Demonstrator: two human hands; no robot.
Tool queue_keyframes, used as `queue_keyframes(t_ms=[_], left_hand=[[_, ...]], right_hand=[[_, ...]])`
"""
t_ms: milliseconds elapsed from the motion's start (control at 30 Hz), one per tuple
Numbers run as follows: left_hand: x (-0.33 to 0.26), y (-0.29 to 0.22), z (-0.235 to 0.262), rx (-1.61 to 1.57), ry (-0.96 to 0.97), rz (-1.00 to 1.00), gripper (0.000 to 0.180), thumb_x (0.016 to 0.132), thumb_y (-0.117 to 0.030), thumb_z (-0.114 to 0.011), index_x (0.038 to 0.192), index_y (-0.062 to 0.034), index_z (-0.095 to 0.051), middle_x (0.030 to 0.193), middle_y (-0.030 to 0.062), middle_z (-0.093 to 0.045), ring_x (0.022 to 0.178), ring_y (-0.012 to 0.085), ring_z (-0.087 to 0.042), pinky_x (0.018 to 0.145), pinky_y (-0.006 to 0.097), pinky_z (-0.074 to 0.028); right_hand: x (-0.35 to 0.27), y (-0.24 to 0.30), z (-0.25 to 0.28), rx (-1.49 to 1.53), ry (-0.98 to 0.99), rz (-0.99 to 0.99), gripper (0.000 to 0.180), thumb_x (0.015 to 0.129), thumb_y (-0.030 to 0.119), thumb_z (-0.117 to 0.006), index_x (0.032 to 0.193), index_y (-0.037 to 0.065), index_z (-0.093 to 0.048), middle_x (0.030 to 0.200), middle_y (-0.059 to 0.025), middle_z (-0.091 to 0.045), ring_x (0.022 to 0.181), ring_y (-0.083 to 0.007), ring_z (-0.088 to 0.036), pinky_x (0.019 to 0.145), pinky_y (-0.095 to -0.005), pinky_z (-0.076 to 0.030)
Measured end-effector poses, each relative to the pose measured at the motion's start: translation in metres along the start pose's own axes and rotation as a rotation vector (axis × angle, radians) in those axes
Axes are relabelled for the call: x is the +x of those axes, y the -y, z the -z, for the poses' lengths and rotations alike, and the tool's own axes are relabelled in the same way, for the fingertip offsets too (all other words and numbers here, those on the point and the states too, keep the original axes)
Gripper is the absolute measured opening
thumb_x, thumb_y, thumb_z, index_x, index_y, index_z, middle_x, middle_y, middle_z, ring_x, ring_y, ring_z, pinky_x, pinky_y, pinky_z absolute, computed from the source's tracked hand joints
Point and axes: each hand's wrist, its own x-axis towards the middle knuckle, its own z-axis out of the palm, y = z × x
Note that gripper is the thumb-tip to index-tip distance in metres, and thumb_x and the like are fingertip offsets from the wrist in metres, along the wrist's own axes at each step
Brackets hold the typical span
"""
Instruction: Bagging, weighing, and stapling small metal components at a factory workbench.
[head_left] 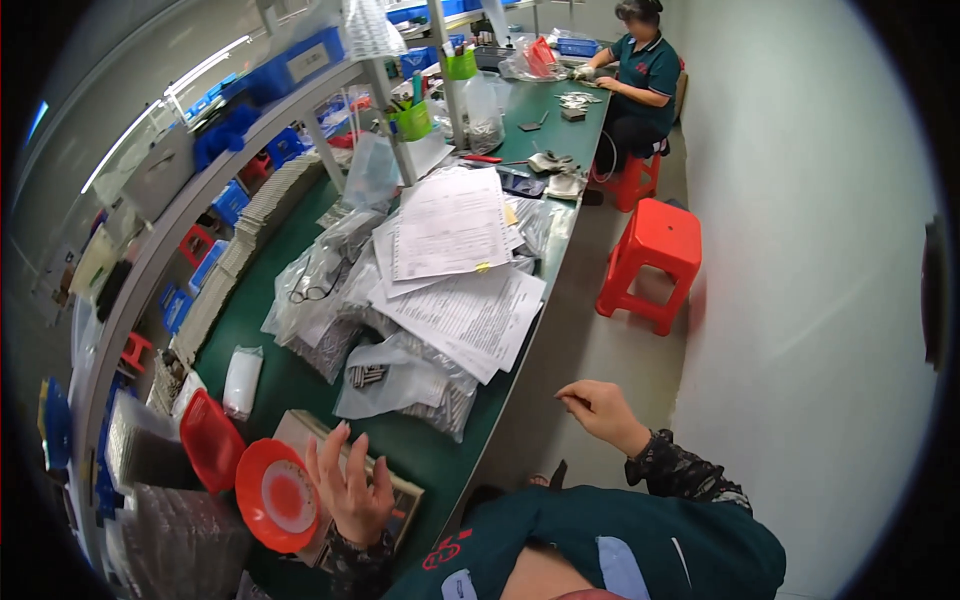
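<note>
My left hand [352, 487] is open, fingers spread, over a flat box [400, 497], with a red dish [277, 496] just left of it. My right hand [598, 407] hangs off the bench [300, 390], fingers curled, holding nothing. Bagged parts [405, 385] lie ahead of my left hand.

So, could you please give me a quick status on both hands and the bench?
Left hand open, empty, over flat tray beside round red dish. Right hand loosely curled off the bench edge, empty. Bagged parts and papers ahead.
</note>
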Motion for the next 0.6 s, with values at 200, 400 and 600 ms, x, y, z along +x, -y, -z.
queue_keyframes(t_ms=[200, 400, 600], left_hand=[[0.119, -0.039, -0.065, -0.104, 0.049, -0.324, 0.037, 0.069, -0.009, -0.063, 0.105, -0.0052, -0.051, 0.113, 0.0137, -0.047, 0.099, 0.0267, -0.051, 0.093, 0.049, -0.032], [0.207, -0.049, -0.124, -0.060, 0.025, -0.374, 0.035, 0.070, -0.009, -0.062, 0.103, -0.0035, -0.051, 0.113, 0.0141, -0.048, 0.099, 0.0258, -0.051, 0.090, 0.045, -0.035], [0.284, -0.043, -0.185, 0.033, 0.092, -0.194, 0.031, 0.069, -0.010, -0.064, 0.097, -0.0005, -0.054, 0.112, 0.0143, -0.049, 0.098, 0.0285, -0.051, 0.087, 0.042, -0.038]], right_hand=[[0.021, -0.045, 0.071, 0.136, -0.133, -0.267, 0.012, 0.078, 0.004, -0.054, 0.086, -0.001, -0.062, 0.069, -0.0098, -0.060, 0.060, -0.0147, -0.059, 0.054, -0.0249, -0.045], [0.111, -0.084, 0.113, 0.142, -0.084, -0.139, 0.014, 0.080, 0.003, -0.052, 0.088, -0.003, -0.061, 0.069, -0.0060, -0.061, 0.061, -0.0095, -0.058, 0.055, -0.0221, -0.047], [0.225, -0.129, 0.142, -0.063, 0.151, 0.057, 0.016, 0.076, 0.008, -0.056, 0.089, 0.001, -0.061, 0.077, -0.0139, -0.061, 0.066, -0.0236, -0.061, 0.060, -0.0297, -0.047]])
